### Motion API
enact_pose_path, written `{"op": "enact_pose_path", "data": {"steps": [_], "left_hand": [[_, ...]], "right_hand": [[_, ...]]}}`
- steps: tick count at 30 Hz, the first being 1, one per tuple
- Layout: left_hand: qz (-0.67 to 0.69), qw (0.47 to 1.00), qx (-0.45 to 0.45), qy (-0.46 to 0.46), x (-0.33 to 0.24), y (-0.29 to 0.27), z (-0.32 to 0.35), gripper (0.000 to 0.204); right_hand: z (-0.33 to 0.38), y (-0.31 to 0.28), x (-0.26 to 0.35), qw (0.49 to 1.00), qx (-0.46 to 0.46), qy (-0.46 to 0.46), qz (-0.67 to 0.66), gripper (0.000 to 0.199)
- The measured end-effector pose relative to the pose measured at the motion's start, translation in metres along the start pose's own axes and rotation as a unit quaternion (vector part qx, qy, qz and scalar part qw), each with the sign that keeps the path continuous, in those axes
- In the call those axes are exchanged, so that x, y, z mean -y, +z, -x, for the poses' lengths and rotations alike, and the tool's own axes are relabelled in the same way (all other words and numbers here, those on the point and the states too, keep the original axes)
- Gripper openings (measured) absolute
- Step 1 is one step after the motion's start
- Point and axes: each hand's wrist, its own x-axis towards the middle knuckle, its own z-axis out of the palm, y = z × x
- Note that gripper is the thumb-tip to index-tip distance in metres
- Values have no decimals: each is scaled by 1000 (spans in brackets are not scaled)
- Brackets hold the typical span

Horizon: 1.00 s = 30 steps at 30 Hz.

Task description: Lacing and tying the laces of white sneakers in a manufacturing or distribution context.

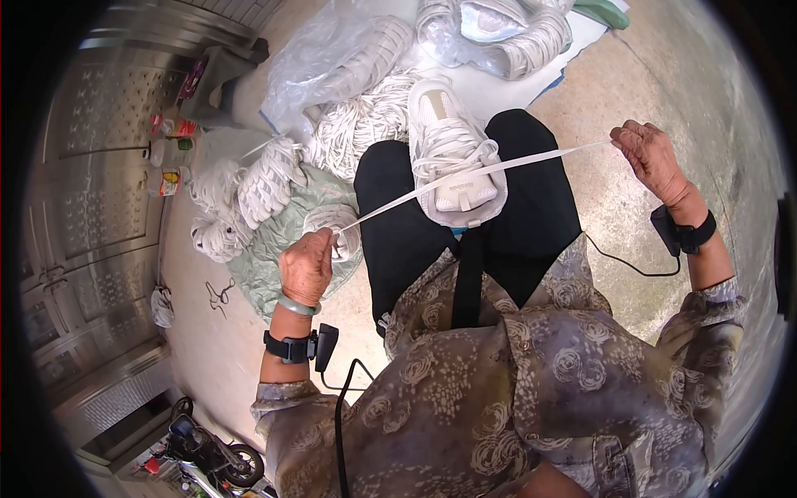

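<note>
Stretching taut btwn both hands, a flat white lace point(490, 170) is running diagonally across the lap, low at left, high at right. It's passing thru the front of a white sneaker point(452, 153), which is resting on the person's black-trousered knees, w/ the toe pointing far.

Left hand point(307, 266) is closed in a fist, pinching the lace's near-left end, just left of the left knee. Right hand point(652, 158) is raised out to the right, well apart from the shoe, fingers closed & pinching the other end. The shoe is sitting roughly midway btwn the hands, nearer the left one.

Each wrist is wearing a black strap w/ a small black device & cable.

Left of the knees, bundles of white laces point(266, 187) are lying on a pale green cushion point(266, 249). Farther off, more lace bundles in clear plastic bags point(498, 33). Scissors point(218, 295) are lying on the floor at left, near the cushion.
</note>
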Motion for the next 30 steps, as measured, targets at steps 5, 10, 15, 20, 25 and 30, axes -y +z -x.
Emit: {"op": "enact_pose_path", "data": {"steps": [5,10,15,20,25,30], "left_hand": [[70,983,45,-164,20,28,26,13],[554,669,235,-437,-21,39,7,25],[664,568,287,-392,-61,40,-45,19],[673,611,217,-356,-77,56,-84,15],[668,647,63,-361,-82,61,-94,19],[639,643,110,-407,-79,48,-79,18]], "right_hand": [[15,48,13,920,33,242,-306,21],[11,57,75,597,123,437,-662,23],[-28,59,114,553,197,408,-699,6],[-60,69,120,629,85,379,-674,5],[-69,83,117,608,-17,375,-699,3],[-58,91,121,591,-67,365,-716,4]]}}
